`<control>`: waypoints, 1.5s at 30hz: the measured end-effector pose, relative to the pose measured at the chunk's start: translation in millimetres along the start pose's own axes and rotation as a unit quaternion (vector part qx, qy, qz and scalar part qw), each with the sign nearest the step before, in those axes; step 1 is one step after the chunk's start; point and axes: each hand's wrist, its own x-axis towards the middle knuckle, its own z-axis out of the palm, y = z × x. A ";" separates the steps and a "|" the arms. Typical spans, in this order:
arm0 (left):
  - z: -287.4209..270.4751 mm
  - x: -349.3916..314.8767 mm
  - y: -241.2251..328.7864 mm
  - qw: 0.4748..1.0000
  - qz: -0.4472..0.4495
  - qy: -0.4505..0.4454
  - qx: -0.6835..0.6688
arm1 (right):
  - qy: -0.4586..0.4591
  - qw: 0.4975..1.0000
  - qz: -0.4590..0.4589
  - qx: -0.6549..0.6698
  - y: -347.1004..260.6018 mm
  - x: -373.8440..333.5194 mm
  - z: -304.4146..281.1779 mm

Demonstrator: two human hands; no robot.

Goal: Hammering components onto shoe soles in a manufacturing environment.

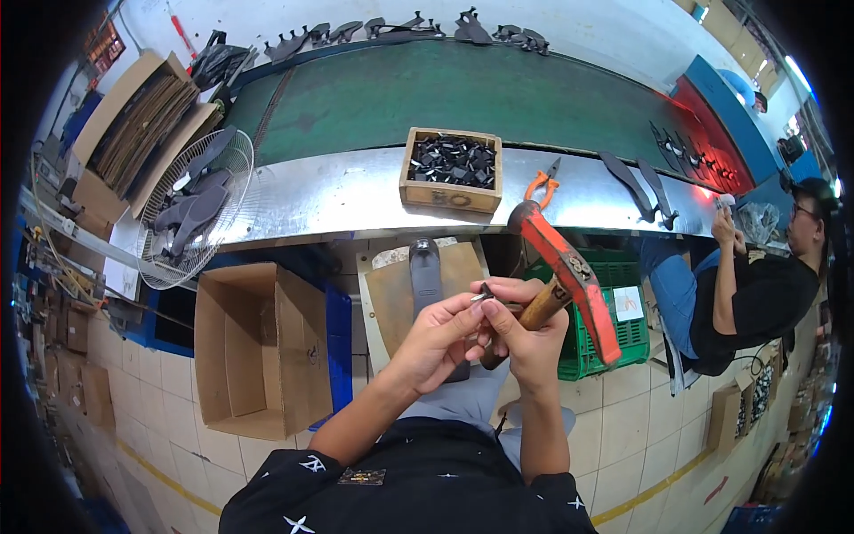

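Note:
Before my lap, both hands come together. My left hand (445, 338) is closed, its fingertips pinching a small dark heel tip with a shiny metal pin (482, 295). My right hand (532, 343) has its thumb and finger at that same piece and also grips a hammer by its wooden handle (543, 305). The worn red hammer head (569, 267) rises to the right of the hands. A dark grey shoe sole (425, 271) lies just beyond them on a brown board (467, 267), its nearer part hidden behind my hands.
Small black tips fill a wooden box (452, 201) on the metal bench edge (311, 196). Orange-handled pliers (542, 182) and dark soles (636, 187) lie rightward. A wire basket (191, 214), cardboard box (236, 356) and green crate (578, 360) stand around. A co-worker (756, 294) sits right.

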 end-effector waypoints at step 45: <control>-110.0 37.3 33.9 0.744 0.309 0.104 0.583 | -0.076 0.972 0.105 -0.198 17.2 35.6 11.8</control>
